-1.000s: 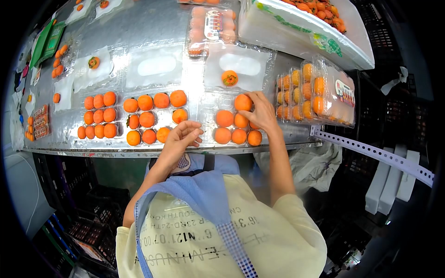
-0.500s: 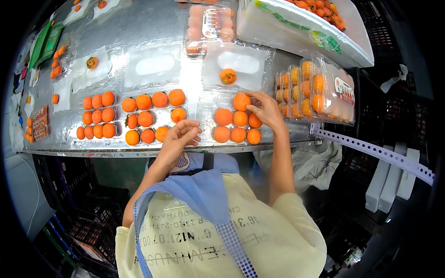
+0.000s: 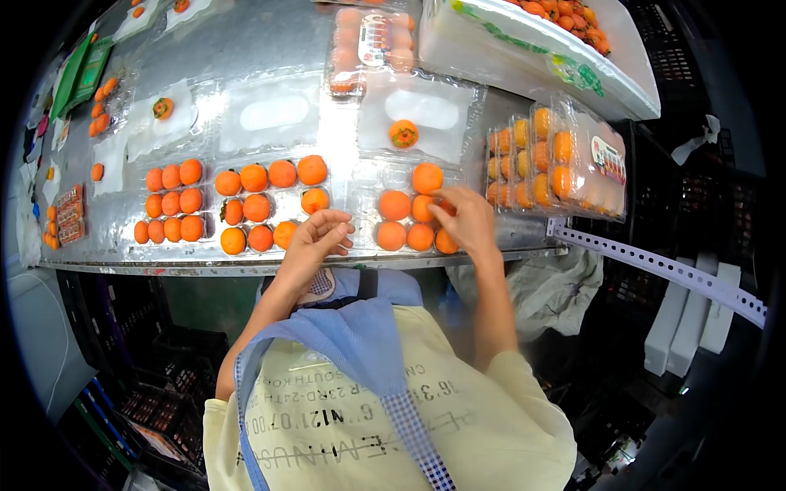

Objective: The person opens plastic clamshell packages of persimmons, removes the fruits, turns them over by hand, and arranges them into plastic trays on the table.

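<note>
Handling: light fingertip pressure should suit these orange fruits (image 3: 395, 204), sparing their skins.
Left hand (image 3: 322, 240): fingers loosely curled, slightly apart; nothing visible in its grip.
Clear tray (image 3: 395, 175): on the bench (image 3: 270, 45), between the hands, bearing the fruits.
Right hand (image 3: 470, 221): fingertips at the middle row; cannot tell whether they clamp a fruit.

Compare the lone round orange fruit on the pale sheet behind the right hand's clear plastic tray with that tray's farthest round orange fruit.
The lone fruit shows a leafy greenish cap on top; the farthest fruit shows only smooth orange skin. The lone fruit lies on the pale sheet; the farthest fruit sits in the tray. Both are round and orange.
</note>
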`<state>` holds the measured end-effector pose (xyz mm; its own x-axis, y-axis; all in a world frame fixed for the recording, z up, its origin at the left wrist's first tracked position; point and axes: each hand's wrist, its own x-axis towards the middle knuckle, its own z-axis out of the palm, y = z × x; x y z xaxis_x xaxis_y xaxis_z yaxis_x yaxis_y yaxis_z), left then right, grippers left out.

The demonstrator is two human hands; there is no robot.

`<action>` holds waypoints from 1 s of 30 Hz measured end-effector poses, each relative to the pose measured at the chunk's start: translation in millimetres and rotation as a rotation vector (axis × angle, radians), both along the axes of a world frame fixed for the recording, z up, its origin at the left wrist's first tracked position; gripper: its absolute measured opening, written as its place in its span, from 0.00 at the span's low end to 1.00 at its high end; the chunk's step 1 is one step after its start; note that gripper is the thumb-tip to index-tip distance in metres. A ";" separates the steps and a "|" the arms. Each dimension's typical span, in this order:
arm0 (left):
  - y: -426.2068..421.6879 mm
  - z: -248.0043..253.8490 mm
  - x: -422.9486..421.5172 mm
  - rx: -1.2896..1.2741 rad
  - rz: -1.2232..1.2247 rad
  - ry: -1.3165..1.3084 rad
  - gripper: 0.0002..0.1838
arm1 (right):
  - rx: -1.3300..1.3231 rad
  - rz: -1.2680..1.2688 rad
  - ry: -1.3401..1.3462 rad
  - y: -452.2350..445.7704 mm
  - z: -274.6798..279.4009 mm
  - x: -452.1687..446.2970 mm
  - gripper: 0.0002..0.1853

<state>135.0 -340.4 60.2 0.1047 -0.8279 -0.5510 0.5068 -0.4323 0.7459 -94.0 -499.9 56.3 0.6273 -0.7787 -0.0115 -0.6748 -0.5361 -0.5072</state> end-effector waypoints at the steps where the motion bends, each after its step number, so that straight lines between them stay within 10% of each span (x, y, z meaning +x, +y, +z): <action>1: 0.7 -1.1 -1.0 -0.003 -0.001 0.006 0.13 | -0.053 -0.004 -0.025 4.8 -3.3 -0.7 0.13; 30: 0.2 -0.5 -3.5 0.001 -0.011 -0.002 0.13 | -0.050 -0.176 -0.063 16.2 -14.8 10.6 0.19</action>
